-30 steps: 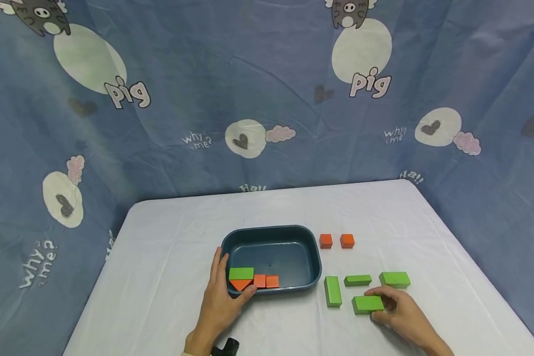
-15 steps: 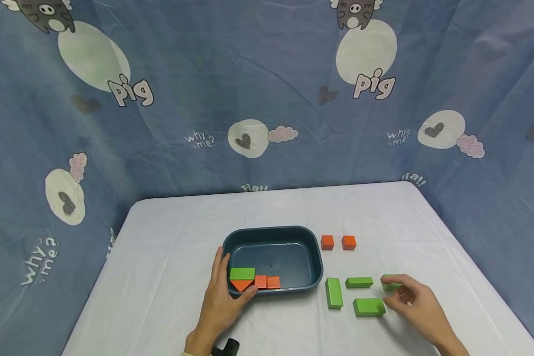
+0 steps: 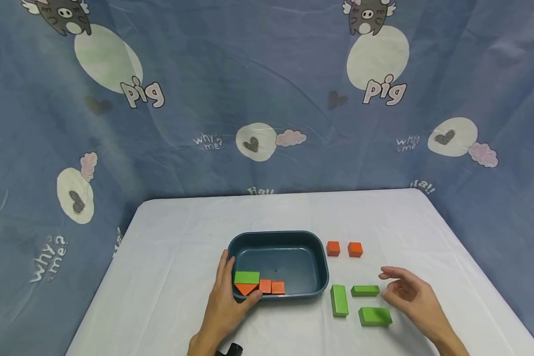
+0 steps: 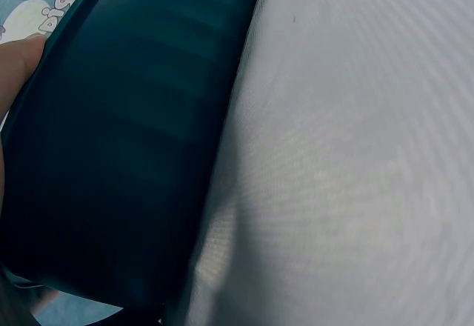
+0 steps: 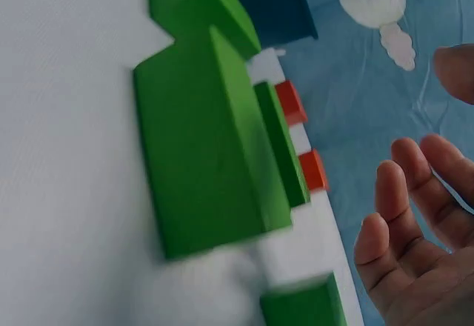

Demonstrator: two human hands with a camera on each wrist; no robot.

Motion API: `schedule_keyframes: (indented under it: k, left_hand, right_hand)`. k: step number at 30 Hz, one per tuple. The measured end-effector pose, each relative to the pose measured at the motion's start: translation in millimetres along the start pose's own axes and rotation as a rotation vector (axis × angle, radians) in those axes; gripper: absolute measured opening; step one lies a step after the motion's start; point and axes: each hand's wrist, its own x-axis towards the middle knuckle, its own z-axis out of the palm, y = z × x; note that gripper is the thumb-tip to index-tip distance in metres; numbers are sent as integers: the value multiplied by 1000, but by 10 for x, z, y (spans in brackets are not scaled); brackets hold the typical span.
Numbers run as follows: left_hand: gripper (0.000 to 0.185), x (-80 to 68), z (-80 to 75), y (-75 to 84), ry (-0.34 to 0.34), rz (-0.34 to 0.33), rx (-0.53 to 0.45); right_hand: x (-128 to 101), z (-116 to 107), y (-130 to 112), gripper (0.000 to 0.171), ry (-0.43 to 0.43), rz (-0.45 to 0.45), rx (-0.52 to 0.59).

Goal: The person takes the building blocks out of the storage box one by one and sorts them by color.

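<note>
My left hand (image 3: 230, 292) grips the front-left corner of a dark blue tub (image 3: 309, 237), thumb over the rim; its dark wall (image 4: 126, 141) fills the left wrist view. A green block (image 3: 246, 277), an orange wedge (image 3: 245, 289) and two orange cubes (image 3: 271, 287) lie in the tub. My right hand (image 3: 393, 285) hovers with fingers spread and empty (image 5: 415, 244), just right of three green blocks (image 3: 339, 300) (image 3: 365, 290) (image 3: 376, 316). The right wrist view shows one more green block (image 5: 304, 304) under that hand.
Two orange cubes (image 3: 333, 248) (image 3: 355, 249) sit on the white tablecloth (image 3: 182, 257) right of the tub. A blue printed curtain (image 3: 267, 99) closes off the back and sides. The table's right edge (image 3: 485, 277) is near my right hand.
My right hand left the nearest green block, moved right to the far-right one, then rose with fingers spread. My left hand stayed on the tub.
</note>
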Motion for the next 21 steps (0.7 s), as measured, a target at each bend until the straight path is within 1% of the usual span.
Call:
schedule_keyframes:
  k: [4, 7, 13, 16, 21]
  left_hand:
    - [107, -16, -6, 8, -8, -22, -5]
    - [109, -20, -4, 16, -15, -28, -8]
    - [108, -13, 3, 14, -15, -21, -19]
    - [108, -9, 0, 5, -10, -16, -18]
    - [108, -1, -11, -19, -1, -17, -14]
  right_hand:
    - [83, 87, -35, 51, -9, -29, 78]
    - [140, 162, -76, 53, -11, -30, 116]
    - [236, 303, -185, 57, -27, -28, 143]
    - [286, 355, -229, 58, -40, -48, 162]
    - [391, 434, -281, 57, -70, -91, 238]
